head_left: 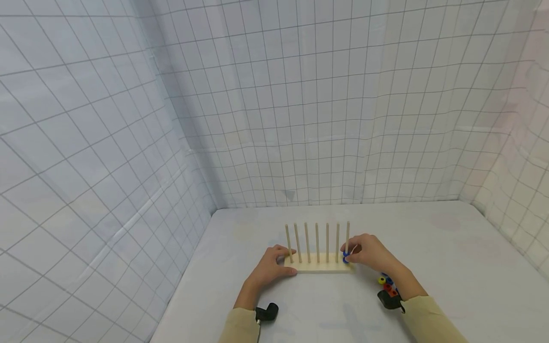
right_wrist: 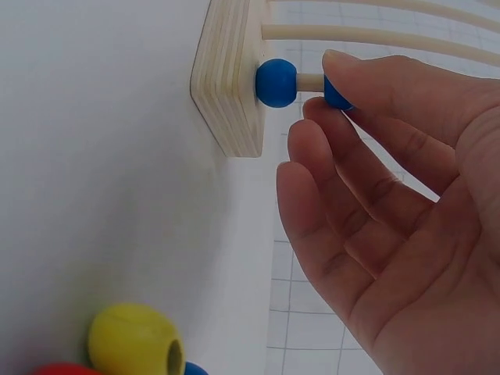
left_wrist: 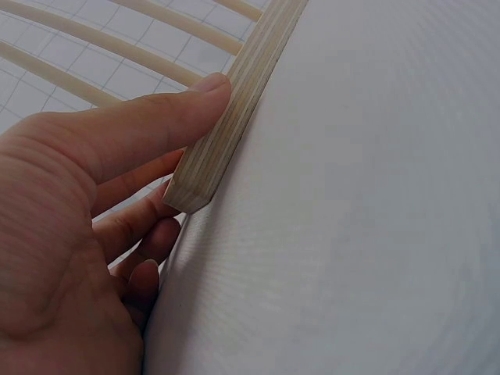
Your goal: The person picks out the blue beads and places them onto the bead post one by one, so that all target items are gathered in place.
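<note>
A pale wooden board [head_left: 319, 267] with several upright pegs stands on the table. My left hand [head_left: 269, 266] grips its left end, thumb along the front edge and fingers behind, as the left wrist view shows. At the rightmost peg [head_left: 347, 233], my right hand [head_left: 372, 252] pinches a blue bead [right_wrist: 336, 94] between thumb and forefinger. That bead is threaded on the peg and partly hidden by the thumb. Below it, a second blue bead [right_wrist: 276, 83] sits at the foot of the same peg, against the board. The other pegs carry no beads.
Loose beads lie on the table by my right forearm, among them a yellow bead [head_left: 382, 280] and a red bead [head_left: 388, 287]; the forearm partly covers this group. A white gridded curtain [head_left: 283, 119] hangs behind the table and along both sides.
</note>
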